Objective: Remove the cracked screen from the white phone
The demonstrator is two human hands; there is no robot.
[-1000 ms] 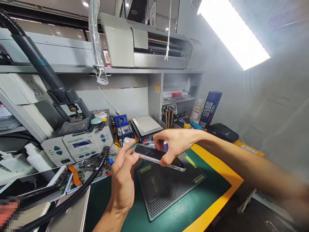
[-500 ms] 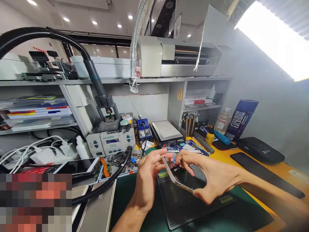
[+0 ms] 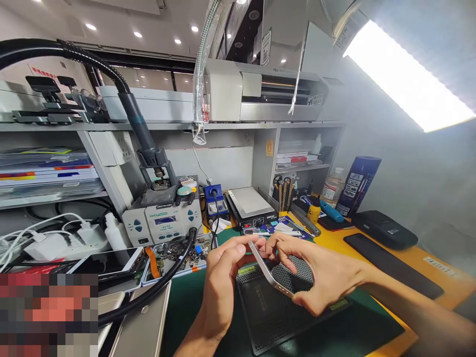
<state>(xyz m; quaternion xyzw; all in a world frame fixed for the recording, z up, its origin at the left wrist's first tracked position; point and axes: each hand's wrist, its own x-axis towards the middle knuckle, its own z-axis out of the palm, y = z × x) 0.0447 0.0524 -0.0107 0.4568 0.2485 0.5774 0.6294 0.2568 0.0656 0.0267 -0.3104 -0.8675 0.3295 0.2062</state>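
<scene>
The half-curled left hand (image 3: 223,270) grips the tilted phone (image 3: 269,272) from the left; the right hand (image 3: 323,270), arched wider, from the right; black mat (image 3: 269,320) beneath.

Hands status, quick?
Left hand: curled at the phone's upper end; whether it grips can't be told.
Right hand: closed on the phone, thumb at its lower corner.

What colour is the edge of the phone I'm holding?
The phone's edge is silver, clearest in the head view.
</scene>
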